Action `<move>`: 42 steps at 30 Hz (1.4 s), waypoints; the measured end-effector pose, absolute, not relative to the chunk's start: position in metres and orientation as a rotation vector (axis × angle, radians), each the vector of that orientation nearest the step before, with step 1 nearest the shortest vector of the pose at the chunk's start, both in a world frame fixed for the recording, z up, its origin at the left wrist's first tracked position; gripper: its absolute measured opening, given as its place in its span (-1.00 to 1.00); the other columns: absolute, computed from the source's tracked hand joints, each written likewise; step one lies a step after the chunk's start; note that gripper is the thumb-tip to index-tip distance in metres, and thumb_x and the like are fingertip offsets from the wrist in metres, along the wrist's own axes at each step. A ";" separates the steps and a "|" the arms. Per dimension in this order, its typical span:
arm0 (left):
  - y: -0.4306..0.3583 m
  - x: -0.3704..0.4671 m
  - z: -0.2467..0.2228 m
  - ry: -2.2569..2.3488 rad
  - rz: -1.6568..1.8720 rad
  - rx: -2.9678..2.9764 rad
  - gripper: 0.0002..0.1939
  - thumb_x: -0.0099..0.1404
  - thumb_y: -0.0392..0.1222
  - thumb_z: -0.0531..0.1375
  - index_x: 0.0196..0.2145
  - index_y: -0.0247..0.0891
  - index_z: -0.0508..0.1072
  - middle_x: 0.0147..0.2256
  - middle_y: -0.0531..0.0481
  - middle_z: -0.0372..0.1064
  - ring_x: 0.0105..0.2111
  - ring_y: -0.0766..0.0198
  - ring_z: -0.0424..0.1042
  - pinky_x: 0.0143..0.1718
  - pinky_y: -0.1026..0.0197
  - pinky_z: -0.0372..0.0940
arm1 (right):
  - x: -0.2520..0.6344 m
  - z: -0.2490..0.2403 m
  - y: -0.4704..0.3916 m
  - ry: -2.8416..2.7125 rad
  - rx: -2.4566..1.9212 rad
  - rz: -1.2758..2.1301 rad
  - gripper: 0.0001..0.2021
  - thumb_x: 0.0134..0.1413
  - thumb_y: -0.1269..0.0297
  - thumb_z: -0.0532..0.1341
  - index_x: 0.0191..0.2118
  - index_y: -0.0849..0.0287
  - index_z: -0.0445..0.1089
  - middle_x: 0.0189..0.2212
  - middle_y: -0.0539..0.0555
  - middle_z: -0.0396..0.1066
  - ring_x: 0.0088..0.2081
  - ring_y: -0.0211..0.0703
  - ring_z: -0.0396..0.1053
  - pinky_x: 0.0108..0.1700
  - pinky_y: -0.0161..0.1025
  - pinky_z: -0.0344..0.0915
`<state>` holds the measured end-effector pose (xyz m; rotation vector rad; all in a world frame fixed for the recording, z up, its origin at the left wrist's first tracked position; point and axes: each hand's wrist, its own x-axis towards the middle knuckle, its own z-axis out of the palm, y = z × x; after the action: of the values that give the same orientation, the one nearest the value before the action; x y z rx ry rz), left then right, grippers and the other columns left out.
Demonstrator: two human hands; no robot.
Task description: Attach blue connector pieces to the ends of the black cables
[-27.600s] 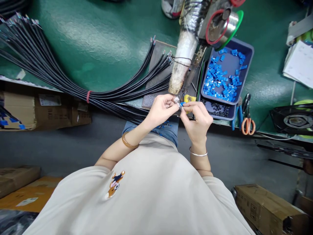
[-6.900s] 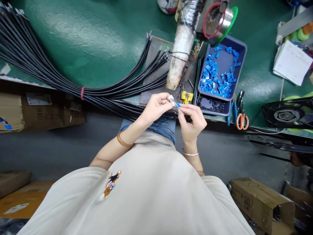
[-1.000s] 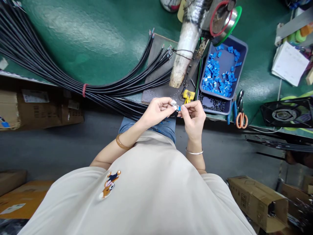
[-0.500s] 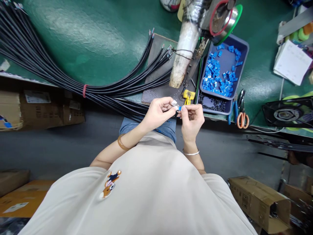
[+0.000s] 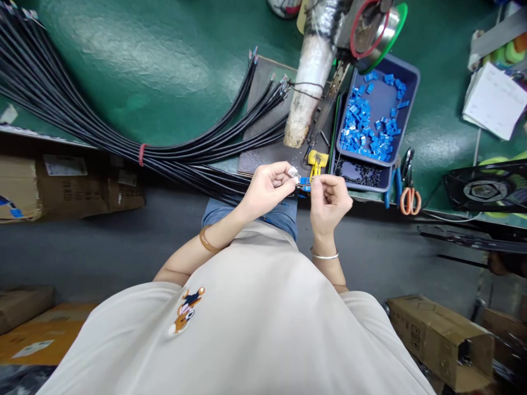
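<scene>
**Right hand backs off the blue piece, left keeps the cable end**

While the left hand (image 5: 267, 189) stays pinched on the small silvery-white plug at the end of a black cable (image 5: 293, 172), the right hand (image 5: 329, 198) has shifted: half a second ago its fingertips were right up against the plug, now it sits a little to the right, curled into a loose fist, thumb and forefinger just touching the tiny blue plastic clip (image 5: 305, 181) at the plug's tip. Whether it truly grips the clip or only rests on it, I cannot tell; too small. The blue clip now shows longer and clearer than before, sticking out between the two hands, so my read is that it is seated on the plug and the right hand is easing away.

Both hands hover at the near edge of the green workbench (image 5: 173, 71), over the person's lap. Just beyond them: a yellow-handled small tool (image 5: 318, 159), a dark blue plastic tray of loose blue clips (image 5: 407, 90), a banded bundle of black cables (image 5: 123, 145) fanning left, orange-handled scissors (image 5: 408, 197) to the right.
</scene>
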<state>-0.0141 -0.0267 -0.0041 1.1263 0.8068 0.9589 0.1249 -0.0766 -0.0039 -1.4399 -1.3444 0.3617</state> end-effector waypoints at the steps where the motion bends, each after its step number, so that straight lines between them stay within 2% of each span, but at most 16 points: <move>1: -0.026 -0.013 -0.005 0.820 0.969 1.121 -0.85 0.16 -0.31 0.24 -0.49 -0.31 0.32 -0.65 0.19 0.13 -0.66 0.56 0.08 -0.63 0.44 -0.01 | 0.127 -0.002 -0.077 -1.318 -1.425 0.335 -0.91 0.25 0.25 0.18 -0.19 0.12 0.40 -0.57 -0.15 0.27 -0.60 -0.46 0.24 -0.56 -0.42 0.16; 3: -0.024 -0.012 -0.006 0.842 0.982 1.114 -0.88 0.16 -0.29 0.24 -0.47 -0.31 0.34 -0.65 0.17 0.17 -0.66 0.54 0.13 -0.63 0.43 0.02 | 0.131 0.003 -0.078 -1.268 -1.381 0.320 -0.84 0.30 0.26 0.13 -0.05 0.09 0.34 -0.54 -0.15 0.35 -0.62 -0.43 0.29 -0.55 -0.40 0.23; 5: -0.022 -0.012 -0.007 0.856 0.986 1.105 -0.91 0.16 -0.29 0.23 -0.46 -0.31 0.37 -0.65 0.15 0.22 -0.66 0.52 0.17 -0.61 0.42 0.08 | 0.135 0.006 -0.079 -1.258 -1.364 0.325 -0.81 0.32 0.30 0.10 0.00 0.07 0.29 -0.41 -0.09 0.50 -0.55 -0.38 0.43 -0.47 -0.36 0.37; 8: -0.020 -0.010 -0.009 0.863 0.986 1.100 -0.91 0.16 -0.28 0.24 -0.46 -0.31 0.39 -0.65 0.14 0.24 -0.65 0.51 0.17 -0.61 0.42 0.09 | 0.138 0.008 -0.078 -1.424 -1.422 0.202 -0.89 0.26 0.35 0.17 -0.12 0.08 0.37 -0.25 -0.02 0.58 -0.33 -0.27 0.57 -0.28 -0.29 0.50; 10: -0.019 -0.009 -0.009 0.862 0.992 1.105 -0.90 0.15 -0.28 0.25 -0.47 -0.31 0.39 -0.64 0.15 0.21 -0.64 0.53 0.15 -0.61 0.42 0.06 | 0.137 0.007 -0.077 -1.602 -1.435 0.080 -0.92 0.19 0.39 0.23 -0.20 0.09 0.41 -0.20 0.02 0.58 -0.18 -0.20 0.58 -0.20 -0.27 0.51; 13: -0.018 -0.007 -0.009 0.868 1.017 1.140 -0.89 0.15 -0.31 0.24 -0.49 -0.32 0.37 -0.61 0.16 0.16 -0.61 0.54 0.12 -0.58 0.43 0.04 | 0.134 0.003 -0.072 -1.765 -1.413 -0.010 -0.92 0.19 0.43 0.21 -0.24 0.11 0.39 -0.13 0.06 0.57 -0.10 -0.19 0.55 -0.17 -0.27 0.49; 18: -0.015 -0.004 -0.007 0.925 1.069 1.230 -0.86 0.18 -0.35 0.20 -0.51 -0.32 0.33 -0.59 0.16 0.13 -0.59 0.54 0.08 -0.56 0.43 0.03 | 0.131 -0.004 -0.065 -1.690 -1.430 0.033 -0.94 0.19 0.41 0.20 -0.29 0.10 0.37 -0.18 0.04 0.56 -0.13 -0.19 0.54 -0.13 -0.22 0.49; 31: -0.011 0.000 -0.007 0.978 1.126 1.266 -0.90 0.19 -0.32 0.20 -0.48 -0.32 0.38 -0.54 0.12 0.25 -0.57 0.52 0.18 -0.52 0.44 0.14 | 0.131 -0.007 -0.059 -1.576 -1.388 0.179 -0.97 0.19 0.37 0.21 -0.27 0.10 0.38 -0.15 0.05 0.56 -0.10 -0.16 0.54 -0.08 -0.17 0.49; 38: -0.012 -0.001 -0.001 0.971 1.142 1.294 -0.87 0.19 -0.33 0.21 -0.50 -0.31 0.36 -0.56 0.13 0.17 -0.57 0.52 0.13 -0.53 0.42 0.08 | 0.129 -0.001 -0.058 -1.593 -1.398 0.126 -0.93 0.20 0.35 0.20 -0.32 0.08 0.39 -0.18 0.03 0.56 -0.10 -0.13 0.54 -0.03 -0.08 0.49; 42: -0.011 -0.002 -0.001 0.968 1.122 1.274 -0.86 0.18 -0.35 0.20 -0.52 -0.31 0.35 -0.56 0.12 0.17 -0.57 0.52 0.13 -0.54 0.42 0.08 | 0.130 -0.001 -0.059 -1.612 -1.396 0.089 -0.93 0.17 0.37 0.22 -0.34 0.08 0.37 -0.17 0.03 0.57 -0.14 -0.15 0.55 -0.07 -0.12 0.50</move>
<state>-0.0018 -0.0114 -0.0010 1.2739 0.9683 1.1221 0.1299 -0.0593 -0.0008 -1.3957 -1.6115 0.0892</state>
